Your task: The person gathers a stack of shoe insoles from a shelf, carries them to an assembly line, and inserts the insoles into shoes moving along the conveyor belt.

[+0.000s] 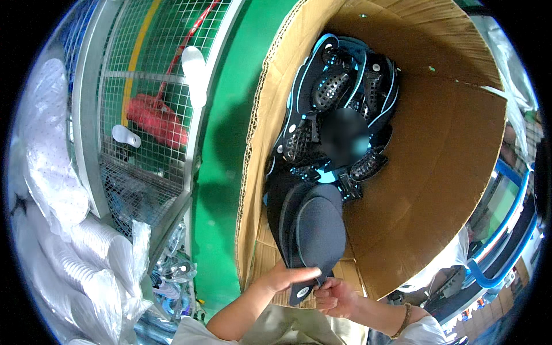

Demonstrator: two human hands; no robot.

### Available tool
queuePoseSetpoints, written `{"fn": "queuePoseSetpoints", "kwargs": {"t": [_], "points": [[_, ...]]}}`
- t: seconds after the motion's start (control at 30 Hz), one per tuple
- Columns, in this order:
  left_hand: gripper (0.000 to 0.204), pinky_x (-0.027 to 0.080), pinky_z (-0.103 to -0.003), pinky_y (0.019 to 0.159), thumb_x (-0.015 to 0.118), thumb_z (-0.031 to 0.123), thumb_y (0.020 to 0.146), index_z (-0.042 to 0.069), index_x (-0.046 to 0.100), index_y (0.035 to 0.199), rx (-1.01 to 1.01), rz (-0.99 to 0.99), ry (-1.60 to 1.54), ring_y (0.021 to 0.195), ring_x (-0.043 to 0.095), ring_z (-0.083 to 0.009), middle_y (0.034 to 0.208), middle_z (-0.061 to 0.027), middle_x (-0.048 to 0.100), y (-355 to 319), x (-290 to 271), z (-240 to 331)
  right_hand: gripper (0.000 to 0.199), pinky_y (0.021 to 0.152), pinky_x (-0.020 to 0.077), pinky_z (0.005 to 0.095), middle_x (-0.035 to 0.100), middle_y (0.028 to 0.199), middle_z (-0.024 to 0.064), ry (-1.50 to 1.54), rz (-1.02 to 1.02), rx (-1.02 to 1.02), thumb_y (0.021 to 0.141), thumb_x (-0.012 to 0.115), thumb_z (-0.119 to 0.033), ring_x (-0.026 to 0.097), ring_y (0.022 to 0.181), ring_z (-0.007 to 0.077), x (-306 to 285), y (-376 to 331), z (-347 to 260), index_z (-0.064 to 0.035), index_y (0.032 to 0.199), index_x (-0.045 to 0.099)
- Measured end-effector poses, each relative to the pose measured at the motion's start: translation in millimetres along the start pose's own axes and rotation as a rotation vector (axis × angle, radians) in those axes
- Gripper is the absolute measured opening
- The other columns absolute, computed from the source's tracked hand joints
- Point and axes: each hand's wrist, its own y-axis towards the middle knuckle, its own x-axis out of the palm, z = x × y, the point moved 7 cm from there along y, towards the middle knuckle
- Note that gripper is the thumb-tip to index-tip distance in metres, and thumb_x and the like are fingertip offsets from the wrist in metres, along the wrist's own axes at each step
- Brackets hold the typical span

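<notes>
Over the near part of a large cardboard box (420, 178), I hold a black padded piece (319, 230) with a broad rounded far end and a narrow near end. It looks layered, with another dark edge along its left side. My left hand (283, 278) grips the narrow end from the left, thumb stretched across the top. On the right of that end, my right hand (336, 296) is closed in a pinch at the edge. A small pale oval mark shows on the tip. Deeper in the box lie several black guards (330, 89) with perforated plastic shells and light blue trim.
Left of the box runs a green floor (230, 103) beside a metal wire-mesh rack (195, 144). A red object (155, 121) shows behind the mesh. Stacks of clear plastic-wrapped pieces (86, 270) stand at lower left. A blue tubular frame (494, 270) is at the right.
</notes>
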Motion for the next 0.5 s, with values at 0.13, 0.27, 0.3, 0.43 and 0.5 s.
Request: {"fn": "queuePoseSetpoints", "kwargs": {"t": [0.13,0.27,0.3,0.43,0.5], "points": [[0.06,0.034,-0.028,0.093,0.07,0.019,0.072,0.0,0.043,0.122,0.506,0.029,0.774,0.109,0.042,-0.0134,0.119,-0.0081,0.048,-2,32,39,0.015,0.044,0.0323,0.0259,0.038,0.056,0.0035,-0.009,-0.044,0.091,0.08,0.044,-0.014,0.036,0.043,0.0147,-16,19,10,-0.0004,0.081,0.049],[0.086,0.033,-0.034,0.093,0.068,0.01,0.069,0.004,0.011,0.134,0.568,0.243,0.791,0.11,0.04,-0.0213,0.119,-0.0125,0.04,-5,2,42,0.027,0.066,0.0529,0.0371,0.058,0.091,0.0207,-1.155,0.386,0.326,0.09,0.039,-0.015,0.06,0.081,0.027,-20,-1,-27,0.0055,0.104,0.05],[0.083,0.034,-0.034,0.091,0.068,0.009,0.07,0.004,0.014,0.132,0.436,0.294,0.671,0.105,0.043,-0.0209,0.119,-0.0111,0.039,-7,-3,51,0.03,0.073,0.0537,0.0409,0.057,0.1,0.0247,-1.474,0.119,0.431,0.09,0.043,-0.019,0.06,0.087,0.0314,-20,-2,-58,0.0053,0.106,0.05],[0.069,0.04,-0.03,0.082,0.064,0.005,0.07,0.003,0.025,0.126,0.703,0.483,0.852,0.095,0.049,-0.0176,0.107,-0.0119,0.047,-13,-13,57,0.029,0.054,0.0493,0.031,0.062,0.07,0.0159,-1.667,0.375,-0.984,0.082,0.05,-0.018,0.06,0.057,0.027,115,22,-240,0.003,0.101,0.052],[0.067,0.042,-0.028,0.077,0.062,0.002,0.07,0.003,0.025,0.126,0.565,0.523,0.555,0.091,0.05,-0.016,0.106,-0.0112,0.047,-7,-21,44,0.057,0.085,0.0433,0.0371,0.054,0.102,0.0286,-1.974,0.64,-1.728,0.076,0.057,-0.029,0.053,0.097,0.0387,212,40,-251,0.0076,0.117,0.041]]}}
